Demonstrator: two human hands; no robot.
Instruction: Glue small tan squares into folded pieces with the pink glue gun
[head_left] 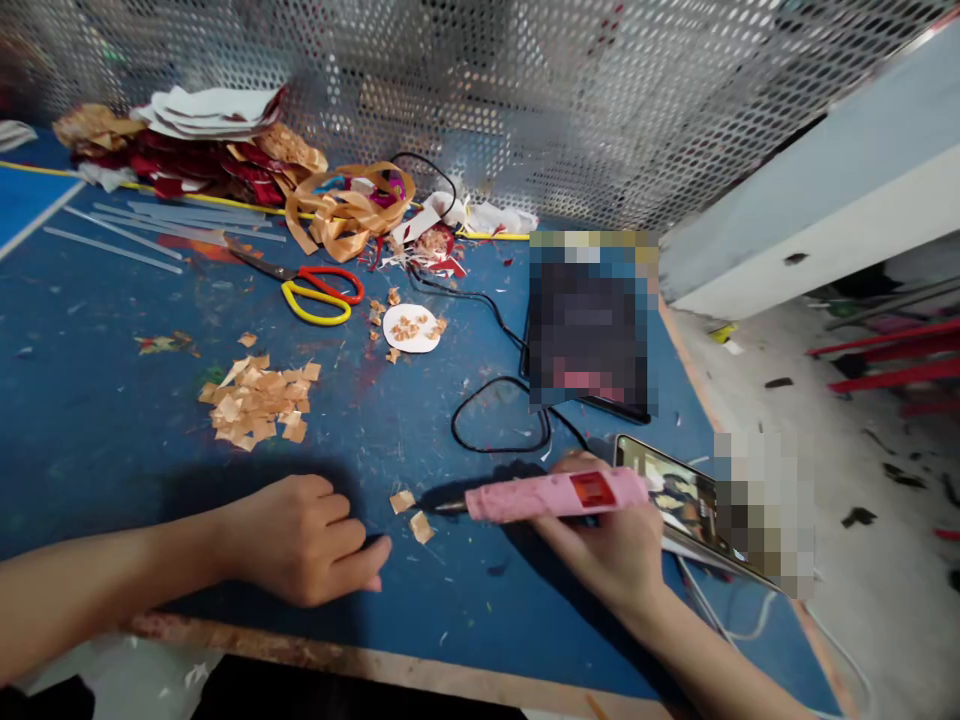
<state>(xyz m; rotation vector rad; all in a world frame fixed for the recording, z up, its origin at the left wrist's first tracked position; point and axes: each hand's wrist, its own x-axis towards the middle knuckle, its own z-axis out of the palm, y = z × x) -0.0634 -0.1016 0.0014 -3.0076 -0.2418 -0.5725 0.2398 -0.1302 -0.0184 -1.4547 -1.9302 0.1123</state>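
nearby: scissors (315,288), paper scraps (255,402) beyond glue gun (551,495).

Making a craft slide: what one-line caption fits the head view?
Right hand points a pink glue gun at tan scraps on the blue table; left hand rests nearby.

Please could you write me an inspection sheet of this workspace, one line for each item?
Surface: blue table, scratched, stained, dotted with scraps.
Job's things: pink glue gun, nozzle close to two gold pieces; pile of gold pieces farther back.
Clutter: scissors, glue sticks, gold ribbon, white disc bearing scraps, red and white offcuts at the back.
Grippers: left hand curled, resting on the table, nothing seen in it; right hand holds the glue gun.
Cables: black cable looped on the table; white cable at the right edge.
Surroundings: perforated metal screen behind; phone at right, screen lit; littered floor beyond.
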